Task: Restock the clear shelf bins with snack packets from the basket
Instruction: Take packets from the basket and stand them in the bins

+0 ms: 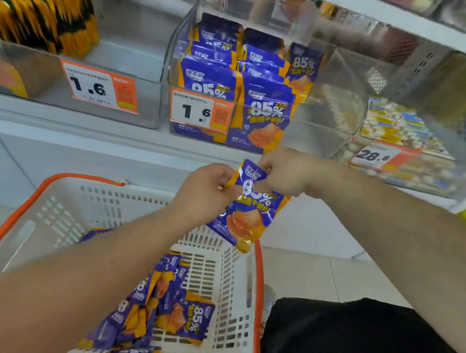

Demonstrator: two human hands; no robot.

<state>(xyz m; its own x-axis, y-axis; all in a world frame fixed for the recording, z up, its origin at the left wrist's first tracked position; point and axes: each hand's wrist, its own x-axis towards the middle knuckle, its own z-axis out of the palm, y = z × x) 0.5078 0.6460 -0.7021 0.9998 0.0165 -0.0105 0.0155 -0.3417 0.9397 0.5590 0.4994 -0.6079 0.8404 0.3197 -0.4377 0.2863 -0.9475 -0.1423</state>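
Both hands pinch 1 purple packet (pixel 247 206) at frame centre, left hand (pixel 205 195) and right hand (pixel 285 171) on its upper edge; light, crinkly, probably slippery, so edges suit gripping.

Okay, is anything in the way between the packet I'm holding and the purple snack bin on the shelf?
Nothing visible blocks it. Both hands, left and right, hold the packet just below and in front of the bin. The bin's front wall is low and its top open; packets fill its left side, while the right side looks mostly free.
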